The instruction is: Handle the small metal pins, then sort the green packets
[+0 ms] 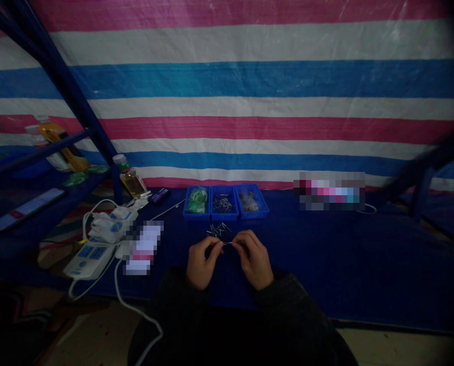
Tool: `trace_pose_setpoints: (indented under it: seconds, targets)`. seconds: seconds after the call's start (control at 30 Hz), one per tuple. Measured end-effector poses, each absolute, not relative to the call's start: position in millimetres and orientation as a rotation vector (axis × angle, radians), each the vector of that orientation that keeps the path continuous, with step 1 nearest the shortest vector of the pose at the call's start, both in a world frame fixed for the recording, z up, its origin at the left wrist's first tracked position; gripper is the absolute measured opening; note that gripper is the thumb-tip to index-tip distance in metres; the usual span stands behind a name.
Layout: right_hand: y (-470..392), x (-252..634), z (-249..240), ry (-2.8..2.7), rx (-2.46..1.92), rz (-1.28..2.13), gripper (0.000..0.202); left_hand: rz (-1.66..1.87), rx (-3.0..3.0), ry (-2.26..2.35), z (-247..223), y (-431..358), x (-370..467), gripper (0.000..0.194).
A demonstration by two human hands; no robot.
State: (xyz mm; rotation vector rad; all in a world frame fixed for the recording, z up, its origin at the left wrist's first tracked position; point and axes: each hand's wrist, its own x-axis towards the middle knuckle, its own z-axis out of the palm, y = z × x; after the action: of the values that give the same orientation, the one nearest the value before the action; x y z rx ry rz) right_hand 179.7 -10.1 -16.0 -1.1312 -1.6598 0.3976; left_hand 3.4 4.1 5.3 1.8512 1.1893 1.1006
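My left hand and my right hand face each other above the blue tabletop, fingertips pinched. Between them lies a thin metal pin, level, with one end in each pinch. Its exact kind is too small to make out. Just beyond my fingers a loose pile of similar metal pins rests on the table. Behind the pile, three blue bins stand in a row: the left bin holds green packets, the middle bin more metal pins, the right bin clear plastic bags.
To the left are a white power strip with plugs and cables, a pixelated phone-like object and a bottle. A pixelated object lies at the back right. Blue metal frame bars and a striped sheet bound the table.
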Motion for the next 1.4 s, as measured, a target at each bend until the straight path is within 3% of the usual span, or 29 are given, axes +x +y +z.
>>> trace_pose_setpoints:
  seconds: [0.47, 1.4]
  targets:
    - [-9.7, 178.1, -17.6, -1.779, -1.077, 0.444, 0.016, 0.989, 1.930, 1.101, 5.4, 4.7, 4.8, 0.027]
    - [-9.9, 179.4, -17.1, -1.703, -1.139, 0.424, 0.015, 1.091, 1.852, 1.185, 6.3, 3.5, 5.7, 0.019]
